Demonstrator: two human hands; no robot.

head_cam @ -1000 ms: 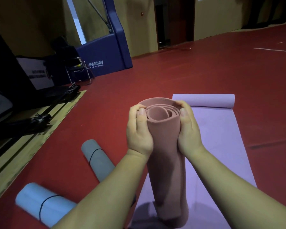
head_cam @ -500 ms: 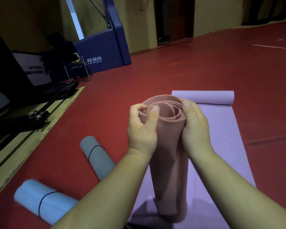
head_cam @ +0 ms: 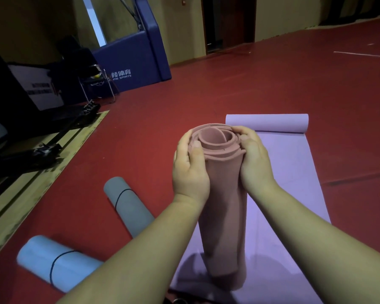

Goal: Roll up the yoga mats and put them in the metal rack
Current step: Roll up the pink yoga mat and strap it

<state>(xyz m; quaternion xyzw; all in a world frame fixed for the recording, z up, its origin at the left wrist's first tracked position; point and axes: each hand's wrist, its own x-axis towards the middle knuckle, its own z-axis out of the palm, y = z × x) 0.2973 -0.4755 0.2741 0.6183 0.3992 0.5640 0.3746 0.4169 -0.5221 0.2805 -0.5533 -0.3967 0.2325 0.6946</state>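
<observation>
Pink yoga mat, rolled, stands upright on its lower end on the near part of the purple yoga mat. Coil at the top end is loose and uneven, several layers stepped, hollow core showing

Left hand wraps the roll's left side near the top; thumb lies over the upper rim, fingers curled round the far side, closed on the mat. Right hand clasps the right side at the same height, thumb and fingers pressed on the outer layers, also closed on it. Both forearms come in from the bottom edge of the view

Purple mat lies flat on the red floor, running away from the camera; its far end is curled into a short roll just behind the pink mat's top

Left of it on the floor, two finished rolls lying down: grey yoga mat with a black band round it, partly hidden by the left forearm, and light blue yoga mat, also banded, nearer the lower left corner of the view. The two are close, contact not clear

No rack identifiable. Blue padded structure with white lettering stands by the far wall; dark equipment along the left edge, too dim to name
</observation>
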